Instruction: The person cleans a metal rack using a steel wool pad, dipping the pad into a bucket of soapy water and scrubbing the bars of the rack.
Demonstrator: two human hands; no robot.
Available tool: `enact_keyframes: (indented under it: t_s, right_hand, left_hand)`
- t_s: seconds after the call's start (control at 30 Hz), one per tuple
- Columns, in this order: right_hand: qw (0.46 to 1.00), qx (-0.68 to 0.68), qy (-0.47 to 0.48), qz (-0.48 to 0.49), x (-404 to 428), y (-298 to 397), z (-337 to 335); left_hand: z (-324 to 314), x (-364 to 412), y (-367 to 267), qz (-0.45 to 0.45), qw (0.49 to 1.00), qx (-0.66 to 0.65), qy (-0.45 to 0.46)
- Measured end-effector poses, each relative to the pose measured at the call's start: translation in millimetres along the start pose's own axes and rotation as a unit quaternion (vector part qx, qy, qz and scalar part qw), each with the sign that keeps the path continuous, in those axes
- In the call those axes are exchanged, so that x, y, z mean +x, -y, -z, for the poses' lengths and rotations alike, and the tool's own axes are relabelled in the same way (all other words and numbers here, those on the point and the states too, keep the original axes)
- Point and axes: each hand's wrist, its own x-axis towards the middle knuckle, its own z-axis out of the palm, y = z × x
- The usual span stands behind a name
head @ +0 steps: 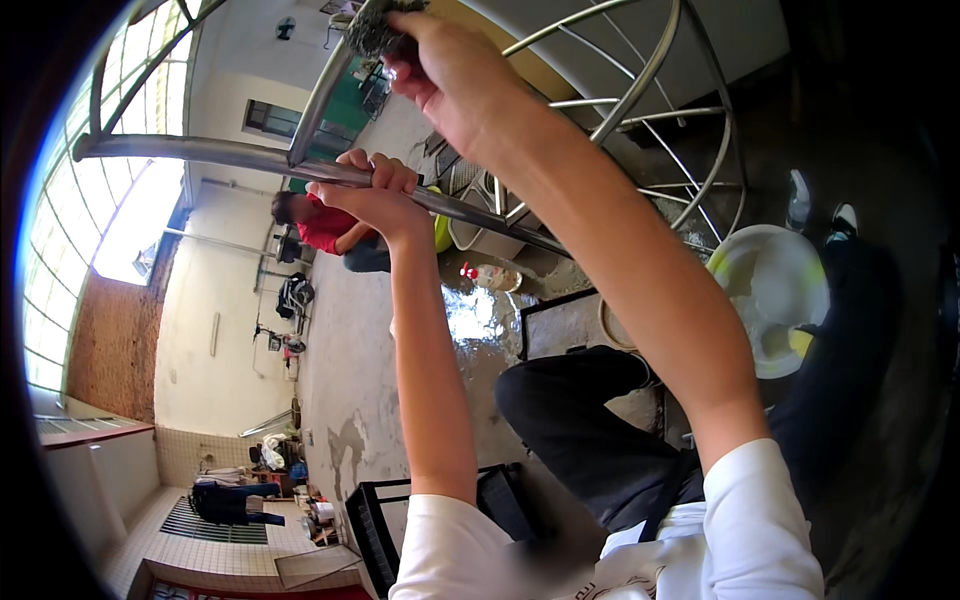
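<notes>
My left hand [375,191] is wrapped around a thick metal tube [247,154] of a round-barred metal frame. My right hand [427,71] presses a dark, fuzzy scouring pad [375,31] against a slanting tube that joins the thick one, near the top of the view. Curved and straight thin bars [724,142] of metal spread out beyond my right forearm. Fingers partly hide the pad.
A pale basin [772,300] of cloudy water with a yellow item stands at the right, beside a clear bottle [799,201]. A red-capped bottle [496,277] lies on the wet floor. Another person [326,225] in red sits beyond my left hand. Grey bins [491,240] are nearby.
</notes>
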Motion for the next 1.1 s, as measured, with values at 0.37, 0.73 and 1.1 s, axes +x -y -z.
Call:
enact_keyframes:
  t_s: [0.37,0.73,1.1]
  right_hand:
    - [0.987,-0.157,0.014,-0.041,-18.6,-56.2,-11.0]
    - [0.961,-0.246,-0.023,0.124,-13.8,-58.5,-13.8]
    - [0.974,-0.201,0.08,0.065,-35.1,-32.9,-2.9]
  left_hand:
    - [-6.3,9.7,12.8,-0.103,0.987,0.12,-0.029]
    - [19.0,13.1,6.5,-0.018,0.991,-0.089,0.094]
    - [63.9,40.1,43.2,-0.215,0.913,0.295,0.184]
